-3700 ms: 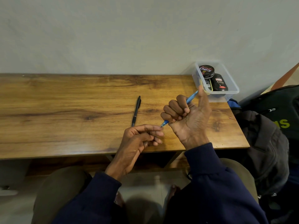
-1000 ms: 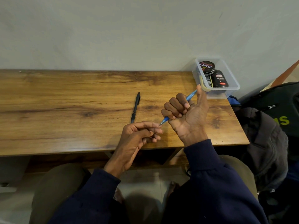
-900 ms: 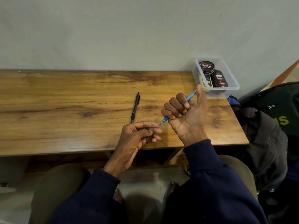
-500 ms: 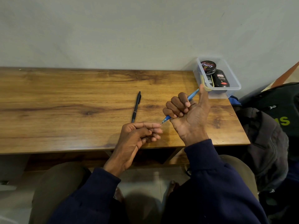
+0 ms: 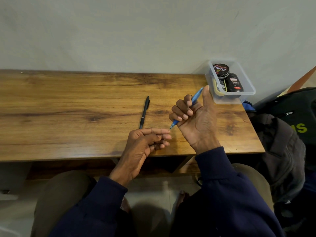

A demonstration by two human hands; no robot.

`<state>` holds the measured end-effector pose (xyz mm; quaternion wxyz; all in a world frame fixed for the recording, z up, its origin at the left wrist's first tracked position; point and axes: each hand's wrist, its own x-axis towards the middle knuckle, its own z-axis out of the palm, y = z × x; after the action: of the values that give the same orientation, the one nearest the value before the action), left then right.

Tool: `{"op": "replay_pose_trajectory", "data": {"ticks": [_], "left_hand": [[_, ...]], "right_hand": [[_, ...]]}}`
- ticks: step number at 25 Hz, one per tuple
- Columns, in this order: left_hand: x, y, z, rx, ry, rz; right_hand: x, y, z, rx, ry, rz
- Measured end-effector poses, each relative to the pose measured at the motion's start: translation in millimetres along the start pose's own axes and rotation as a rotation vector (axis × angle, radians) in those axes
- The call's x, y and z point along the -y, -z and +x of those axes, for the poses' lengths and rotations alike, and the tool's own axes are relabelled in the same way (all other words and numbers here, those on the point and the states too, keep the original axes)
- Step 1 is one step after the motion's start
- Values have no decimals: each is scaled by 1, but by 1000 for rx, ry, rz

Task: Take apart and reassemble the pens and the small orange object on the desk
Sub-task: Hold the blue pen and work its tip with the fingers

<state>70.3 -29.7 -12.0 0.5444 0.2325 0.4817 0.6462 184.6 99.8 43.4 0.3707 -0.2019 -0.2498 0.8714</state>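
My right hand (image 5: 195, 120) is clenched around a blue pen (image 5: 195, 97), thumb resting on its top end, tip pointing down-left. My left hand (image 5: 147, 142) sits just below that tip, with the index finger and thumb stretched toward it and the other fingers curled; whether it pinches a small part I cannot tell. A black pen (image 5: 144, 112) lies on the wooden desk (image 5: 68, 113), just beyond my left hand. No orange object is visible.
A clear plastic box (image 5: 246, 93) with black polish tins stands at the desk's back right corner, close behind my right thumb. Dark bags (image 5: 283, 137) are piled to the right of the desk. My knees are below the front edge.
Both hands hold nearly the same pose. My left fingertips have crept slightly closer to the blue pen's tip. The black pen has not moved.
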Motion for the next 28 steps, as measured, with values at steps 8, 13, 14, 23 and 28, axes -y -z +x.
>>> {"op": "replay_pose_trajectory", "data": {"ticks": [8,13,14,23,28], "left_hand": [[0,0,-1,-8,7,19],[-1,0,-1,-3,2,26],[-1,0,-1,-2,1,25],[0,0,0,15,-9,16],[1,2,0,24,-8,11]], "right_hand": [[2,7,-1,-4,-23,40],[3,9,-1,-2,3,75],[3,9,-1,-11,10,85],[3,10,-1,-28,12,101],[3,11,0,-27,15,99]]}}
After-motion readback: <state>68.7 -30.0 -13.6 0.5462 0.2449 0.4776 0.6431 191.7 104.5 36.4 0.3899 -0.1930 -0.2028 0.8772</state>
